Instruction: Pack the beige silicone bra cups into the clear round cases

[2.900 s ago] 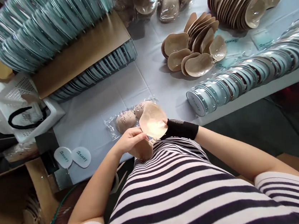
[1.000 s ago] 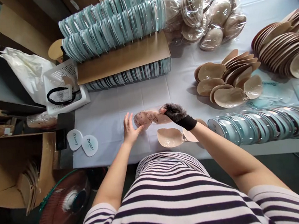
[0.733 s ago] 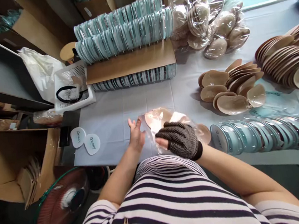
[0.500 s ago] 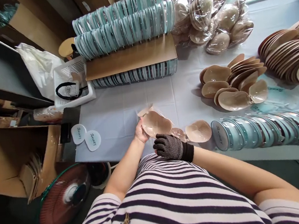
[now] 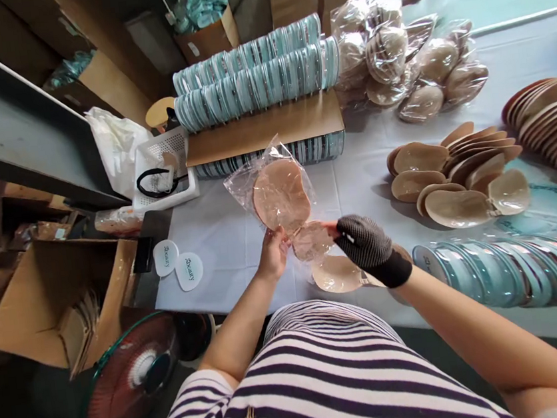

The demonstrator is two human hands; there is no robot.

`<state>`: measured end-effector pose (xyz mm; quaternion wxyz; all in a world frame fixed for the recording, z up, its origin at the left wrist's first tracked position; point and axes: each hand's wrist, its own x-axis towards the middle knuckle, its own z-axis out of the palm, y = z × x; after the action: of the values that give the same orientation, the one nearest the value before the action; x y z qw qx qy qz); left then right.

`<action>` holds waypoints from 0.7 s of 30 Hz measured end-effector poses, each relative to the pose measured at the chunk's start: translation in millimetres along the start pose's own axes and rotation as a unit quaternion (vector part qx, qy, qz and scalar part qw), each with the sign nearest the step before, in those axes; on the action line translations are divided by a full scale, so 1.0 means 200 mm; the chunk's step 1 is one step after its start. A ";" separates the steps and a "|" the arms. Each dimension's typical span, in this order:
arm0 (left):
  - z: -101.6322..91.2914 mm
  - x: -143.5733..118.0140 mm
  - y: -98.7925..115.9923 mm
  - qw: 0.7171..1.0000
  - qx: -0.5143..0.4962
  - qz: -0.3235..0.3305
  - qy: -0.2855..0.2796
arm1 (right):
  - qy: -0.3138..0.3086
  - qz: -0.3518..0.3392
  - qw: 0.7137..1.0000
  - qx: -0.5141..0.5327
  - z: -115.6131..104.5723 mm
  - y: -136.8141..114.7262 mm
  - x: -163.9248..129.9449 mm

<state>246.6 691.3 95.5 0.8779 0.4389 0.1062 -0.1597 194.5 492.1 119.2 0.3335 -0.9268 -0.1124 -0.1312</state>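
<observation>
A pair of beige adhesive bra cups [image 5: 281, 195] in a clear plastic bag is held up over the table. My bare left hand [image 5: 274, 255] pinches its lower edge, near the join between the cups. On the other side, my right hand [image 5: 366, 246], in a dark dotted glove with bare fingertips, grips the edge of the smaller-looking lower cup [image 5: 312, 240]. Below them on the table lies another beige bra [image 5: 337, 274], partly hidden by my right hand and wrist. To the left rest two white rounded cards [image 5: 190, 271] with printed lettering.
Rows of teal round cases [image 5: 254, 81] stand behind, by a white basket [image 5: 166, 193]. Loose bra cups [image 5: 459, 208] are piled right, with bagged cups [image 5: 417, 62] beyond. More teal cases [image 5: 507, 273] line the right front edge. A fan [image 5: 132, 380] and carton [image 5: 57, 294] stand left.
The bagged bra has been raised and turned more upright, its bag now spread above it. My right hand has moved right and up to the lower cup's edge. The camera view has shifted.
</observation>
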 end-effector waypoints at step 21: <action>-0.01 -0.09 -0.18 0.995 0.013 -0.032 -0.098 | 0.022 -0.036 0.997 0.059 -0.17 -0.26 0.59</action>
<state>215.7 676.5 72.8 0.8726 0.4289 0.0321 -0.2315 285.3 523.1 212.0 0.3855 -0.8976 -0.1455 -0.1566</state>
